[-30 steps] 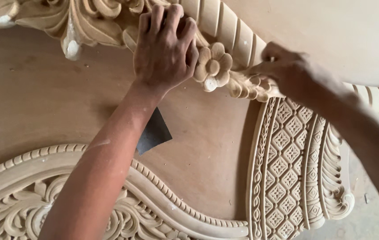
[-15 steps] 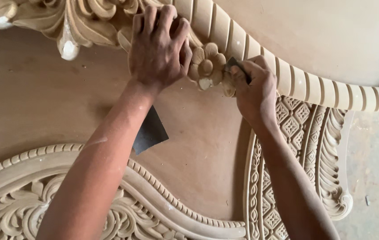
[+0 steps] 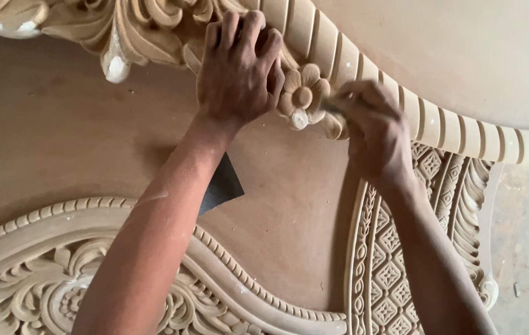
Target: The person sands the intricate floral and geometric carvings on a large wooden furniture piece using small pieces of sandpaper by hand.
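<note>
My left hand presses down on the carved wooden frame, fingers curled over the leafy carving just left of a carved flower. Touching the flower's right side, my right hand has its fingers pinched on a small dark piece, mostly hidden and blurred. The flower sits on the inner edge of a curved fluted moulding that runs from the top middle to the right edge.
A dark triangular sheet lies on the flat brown board, partly under my left forearm. A scroll-carved border fills the lower left. A lattice-carved panel stands at lower right, with dusty floor beyond.
My right hand slid left along the fluted moulding to the carved flower and now works at its right side. My left hand stayed pressed on the carving.
</note>
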